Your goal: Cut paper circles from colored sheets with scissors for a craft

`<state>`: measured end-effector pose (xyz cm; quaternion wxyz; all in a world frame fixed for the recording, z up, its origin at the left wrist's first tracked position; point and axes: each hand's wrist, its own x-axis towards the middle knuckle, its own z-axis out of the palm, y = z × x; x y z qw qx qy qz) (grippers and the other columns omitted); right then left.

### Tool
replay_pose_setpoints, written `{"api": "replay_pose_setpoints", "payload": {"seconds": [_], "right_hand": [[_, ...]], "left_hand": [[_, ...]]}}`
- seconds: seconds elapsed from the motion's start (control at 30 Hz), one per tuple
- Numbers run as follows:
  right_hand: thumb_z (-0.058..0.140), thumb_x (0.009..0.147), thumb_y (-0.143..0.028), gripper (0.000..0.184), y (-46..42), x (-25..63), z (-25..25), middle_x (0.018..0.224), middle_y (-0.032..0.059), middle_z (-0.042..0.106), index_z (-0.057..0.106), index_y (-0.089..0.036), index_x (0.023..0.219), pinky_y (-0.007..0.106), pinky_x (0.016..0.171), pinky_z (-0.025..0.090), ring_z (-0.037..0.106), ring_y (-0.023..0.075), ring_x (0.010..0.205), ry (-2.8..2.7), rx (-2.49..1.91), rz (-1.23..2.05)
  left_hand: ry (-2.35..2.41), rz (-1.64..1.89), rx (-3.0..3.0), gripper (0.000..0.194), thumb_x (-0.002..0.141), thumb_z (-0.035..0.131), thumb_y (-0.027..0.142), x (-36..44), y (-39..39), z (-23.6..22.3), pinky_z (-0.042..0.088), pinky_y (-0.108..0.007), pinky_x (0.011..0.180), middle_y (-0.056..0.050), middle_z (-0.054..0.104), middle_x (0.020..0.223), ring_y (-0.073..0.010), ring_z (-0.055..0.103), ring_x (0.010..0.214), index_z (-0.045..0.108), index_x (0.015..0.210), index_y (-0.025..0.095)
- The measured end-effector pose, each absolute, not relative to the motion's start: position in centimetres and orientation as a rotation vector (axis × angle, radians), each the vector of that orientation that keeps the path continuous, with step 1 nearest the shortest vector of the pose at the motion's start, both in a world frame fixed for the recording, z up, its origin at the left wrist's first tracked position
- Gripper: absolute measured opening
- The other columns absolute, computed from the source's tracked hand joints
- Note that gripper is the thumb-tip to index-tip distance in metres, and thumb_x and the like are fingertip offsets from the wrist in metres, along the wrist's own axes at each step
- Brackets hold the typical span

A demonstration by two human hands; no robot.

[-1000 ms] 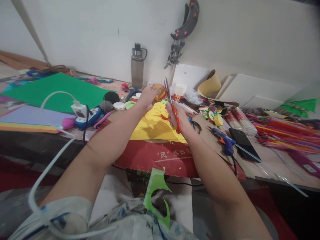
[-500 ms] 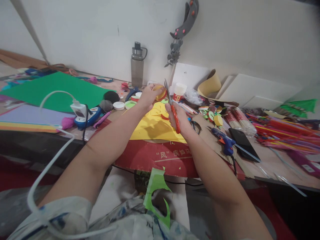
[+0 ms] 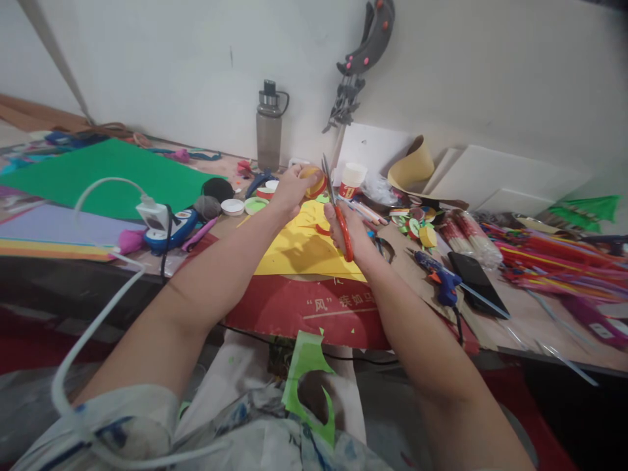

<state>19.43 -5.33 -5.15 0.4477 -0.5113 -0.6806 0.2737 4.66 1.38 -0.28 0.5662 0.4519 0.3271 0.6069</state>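
My left hand [image 3: 293, 191] is closed around a small round yellow piece with an orange-red rim [image 3: 315, 183], held above the work surface. In my right hand [image 3: 351, 230] is a pair of scissors with red handles [image 3: 345, 237]; the blades point up and stand just right of the round piece. Whether the blades touch it, I cannot tell. Below both hands lies a sheet of yellow paper [image 3: 275, 258] on a red printed board [image 3: 265, 307]. A cut green paper scrap [image 3: 300, 366] with a curved hole rests on my lap.
At the left lie a large green sheet [image 3: 112, 180] and a white cable [image 3: 93, 327] crossing the table edge. A water bottle [image 3: 269, 134] and a paper cup [image 3: 351, 180] stand behind. A glue gun [image 3: 444, 282], a black phone [image 3: 473, 281] and pipe cleaners [image 3: 544, 252] are at the right.
The view has shifted very slightly. My hands, the scissors and the round yellow piece keep almost the same positions.
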Motion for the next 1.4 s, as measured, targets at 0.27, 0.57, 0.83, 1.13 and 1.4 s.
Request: {"api": "replay_pose_setpoints", "payload": {"seconds": [0.27,0.57,0.83,1.13,1.4], "right_hand": [[0.055,0.091,-0.084,0.058,-5.56,19.35,-5.29,0.067,-0.0033,0.05,0.048,-0.026,0.092,0.024,0.052,0.041,0.049,0.0118,0.055,-1.636,-1.261,0.707],[0.055,0.09,-0.083,0.057,-5.37,19.32,-5.17,0.068,-0.0015,0.052,0.049,-0.026,0.092,0.027,0.053,0.043,0.053,0.0151,0.059,-1.641,-1.287,0.693],[0.055,0.088,-0.087,0.06,-5.13,19.45,-5.38,0.069,-0.0021,0.052,0.049,-0.027,0.094,0.029,0.055,0.046,0.052,0.0162,0.061,-1.643,-1.27,0.749],[0.05,0.086,-0.092,0.065,-5.51,19.46,-4.89,0.067,-0.0029,0.051,0.049,-0.027,0.093,0.028,0.057,0.048,0.048,0.0135,0.057,-1.636,-1.285,0.735],[0.046,0.089,-0.09,0.063,-5.41,19.53,-5.04,0.064,-0.0035,0.048,0.045,-0.027,0.089,0.024,0.047,0.037,0.045,0.0132,0.053,-1.652,-1.317,0.667]], "left_hand": [[0.767,1.437,1.072,0.02,0.09,0.073,0.008,4.75,1.17,-0.46,0.044,-0.018,0.059,0.004,0.06,0.071,-0.0074,0.054,0.061,0.057,0.081,0.017],[0.765,1.443,1.041,0.025,0.087,0.079,0.013,4.78,1.2,-0.52,0.045,-0.018,0.06,0.004,0.06,0.072,-0.0072,0.056,0.06,0.056,0.081,0.018],[0.785,1.415,1.033,0.022,0.089,0.077,0.014,4.88,0.85,-0.35,0.047,-0.018,0.061,0.004,0.059,0.072,-0.0079,0.057,0.062,0.056,0.084,0.019],[0.758,1.442,1.056,0.02,0.091,0.073,0.009,4.92,1.19,-0.74,0.046,-0.018,0.06,0.004,0.059,0.072,-0.0079,0.055,0.061,0.057,0.082,0.018],[0.788,1.441,1.037,0.021,0.087,0.077,0.01,4.96,0.97,-0.47,0.044,-0.018,0.058,0.004,0.06,0.072,-0.0079,0.055,0.06,0.058,0.083,0.019]]}}
